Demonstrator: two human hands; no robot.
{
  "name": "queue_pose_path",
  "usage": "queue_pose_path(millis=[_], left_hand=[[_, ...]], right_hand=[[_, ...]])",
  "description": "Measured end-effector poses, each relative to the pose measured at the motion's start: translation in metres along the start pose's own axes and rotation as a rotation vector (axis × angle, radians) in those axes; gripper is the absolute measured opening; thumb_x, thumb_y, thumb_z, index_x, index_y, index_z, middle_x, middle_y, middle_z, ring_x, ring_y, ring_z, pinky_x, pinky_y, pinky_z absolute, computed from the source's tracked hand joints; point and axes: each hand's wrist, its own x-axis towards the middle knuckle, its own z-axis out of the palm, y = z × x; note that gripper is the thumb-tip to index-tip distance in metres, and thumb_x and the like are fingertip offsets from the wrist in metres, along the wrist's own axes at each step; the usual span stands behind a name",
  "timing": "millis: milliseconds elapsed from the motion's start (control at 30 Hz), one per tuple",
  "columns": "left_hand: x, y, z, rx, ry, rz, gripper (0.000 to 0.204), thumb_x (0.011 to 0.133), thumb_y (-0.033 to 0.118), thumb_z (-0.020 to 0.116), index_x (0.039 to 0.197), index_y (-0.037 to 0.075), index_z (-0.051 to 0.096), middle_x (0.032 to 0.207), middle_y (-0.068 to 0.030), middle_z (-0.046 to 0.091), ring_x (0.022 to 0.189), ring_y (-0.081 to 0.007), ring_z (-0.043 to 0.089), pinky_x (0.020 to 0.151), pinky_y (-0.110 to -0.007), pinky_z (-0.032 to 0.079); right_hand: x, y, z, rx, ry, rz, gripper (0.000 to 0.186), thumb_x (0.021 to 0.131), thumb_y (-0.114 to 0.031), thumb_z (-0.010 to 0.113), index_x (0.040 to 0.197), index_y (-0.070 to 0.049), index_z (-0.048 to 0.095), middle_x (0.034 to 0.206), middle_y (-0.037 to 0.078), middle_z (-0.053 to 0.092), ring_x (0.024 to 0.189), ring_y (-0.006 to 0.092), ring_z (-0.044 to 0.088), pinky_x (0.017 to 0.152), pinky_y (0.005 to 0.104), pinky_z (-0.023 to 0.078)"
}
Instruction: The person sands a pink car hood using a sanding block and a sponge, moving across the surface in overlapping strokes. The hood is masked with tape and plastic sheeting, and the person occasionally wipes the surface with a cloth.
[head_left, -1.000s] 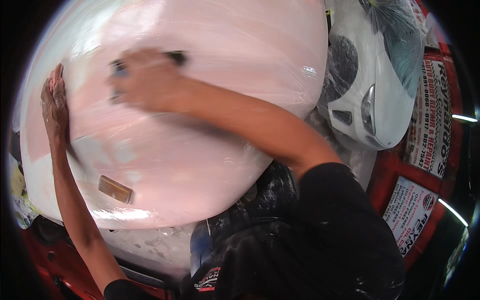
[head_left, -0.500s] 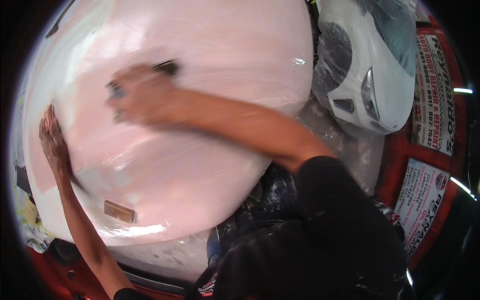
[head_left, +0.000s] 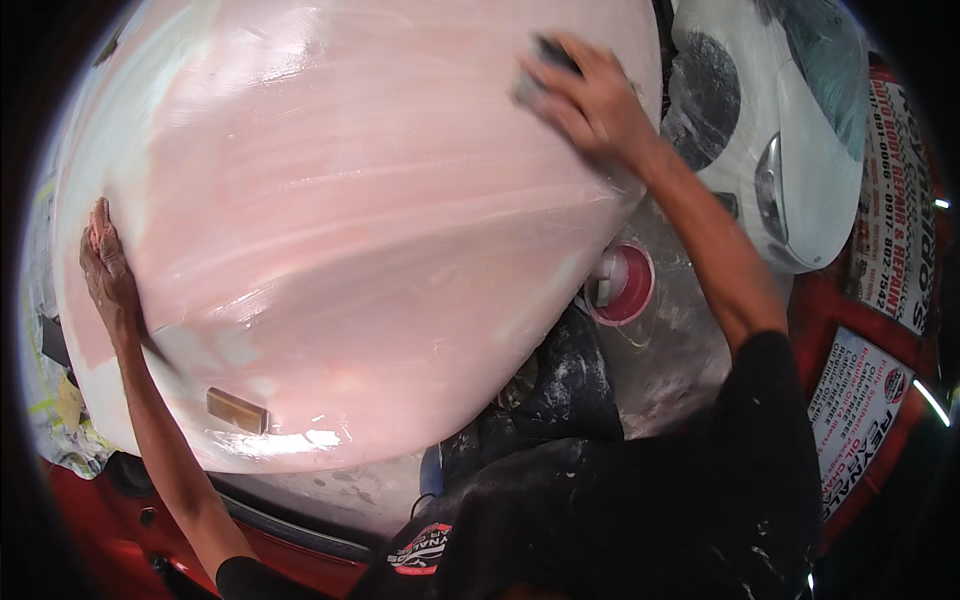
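Observation:
A large car hood (head_left: 330,330), coated in patchy pink and white and shiny with wet, spreads out before me. Near its far right side my right hand (head_left: 595,100) grips a dark grey sanding block (head_left: 555,58), both smeared by motion. Palm down at the hood's left edge, my left hand (head_left: 108,270) rests with its fingers stretched out; the fingertips look reddish. A brown rectangular block (head_left: 237,411) lies on the near left part of the hood, apart from both hands.
A red bucket (head_left: 630,285) with a pale object in it stands on the floor right of the hood. Beyond it is a white car bumper (head_left: 800,190) with a headlight, partly under plastic sheeting. Printed signs (head_left: 865,400) line the right side. Red bodywork (head_left: 110,530) borders the lower left.
My right hand has swept the sanding block from the hood's left middle to its far right. The red bucket has come into view. My left hand and the brown block have stayed put.

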Motion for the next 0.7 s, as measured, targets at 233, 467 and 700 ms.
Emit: queue_pose_path(millis=[233, 467, 700], left_hand=[[0.002, 0.002, 0.001, -0.079, 0.017, 0.018, 0.049, 0.113, 0.033, 0.034, 0.152, 0.007, 0.05, 0.155, -0.0151, 0.049, 0.148, -0.0313, 0.04, 0.122, -0.041, 0.03], [-0.005, 0.014, -0.012, -0.083, 0.01, -0.084, 0.05, 0.113, 0.034, 0.033, 0.151, 0.007, 0.051, 0.156, -0.0144, 0.049, 0.149, -0.0295, 0.038, 0.123, -0.041, 0.027], [0.001, -0.012, -0.002, 0.016, -0.03, 0.1, 0.052, 0.114, 0.034, 0.031, 0.152, 0.005, 0.049, 0.159, -0.0145, 0.044, 0.15, -0.0293, 0.038, 0.124, -0.041, 0.027]], right_hand=[[0.027, -0.009, 0.004, 0.038, -0.004, 0.167, 0.045, 0.095, -0.029, 0.066, 0.138, -0.017, 0.067, 0.143, 0.021, 0.057, 0.126, 0.0401, 0.056, 0.108, 0.0473, 0.042], [0.018, 0.064, 0.009, -0.217, 0.037, -0.088, 0.042, 0.098, -0.031, 0.064, 0.136, -0.015, 0.067, 0.143, 0.021, 0.058, 0.128, 0.0407, 0.055, 0.109, 0.0495, 0.041], [0.047, 0.104, 0.015, -0.175, 0.082, 0.452, 0.043, 0.098, -0.033, 0.064, 0.138, -0.018, 0.065, 0.142, 0.024, 0.057, 0.13, 0.0416, 0.052, 0.11, 0.0511, 0.04]])
